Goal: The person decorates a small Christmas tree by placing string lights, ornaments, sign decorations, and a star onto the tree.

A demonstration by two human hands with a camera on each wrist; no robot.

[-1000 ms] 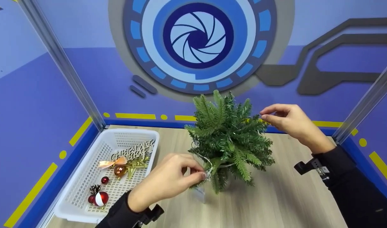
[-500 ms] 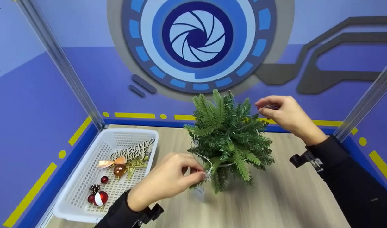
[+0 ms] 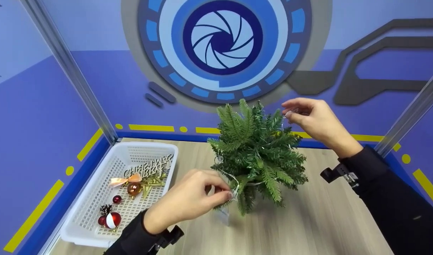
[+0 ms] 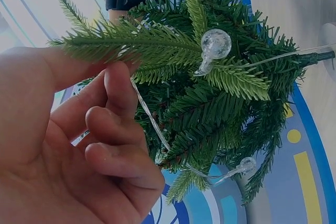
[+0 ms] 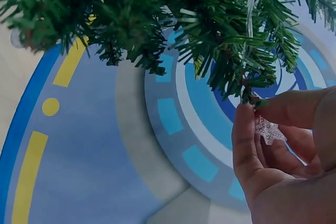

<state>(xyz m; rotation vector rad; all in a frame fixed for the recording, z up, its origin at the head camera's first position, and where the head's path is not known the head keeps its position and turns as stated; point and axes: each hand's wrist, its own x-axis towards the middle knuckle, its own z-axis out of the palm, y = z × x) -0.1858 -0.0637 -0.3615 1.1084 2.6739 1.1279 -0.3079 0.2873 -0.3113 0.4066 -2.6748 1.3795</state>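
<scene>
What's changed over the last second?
The right hand moved up and to the left in the head view, toward the top of the tree. A stretch of the clear light string now shows between its fingertips and the tree. No new grip or release is visible. Unchanged: left hand at the tree's lower left, the tree, the basket and its ornaments.

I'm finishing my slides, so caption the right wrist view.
Right hand at the edge of the tree, pinching a thin wire beside a clear star.
</scene>
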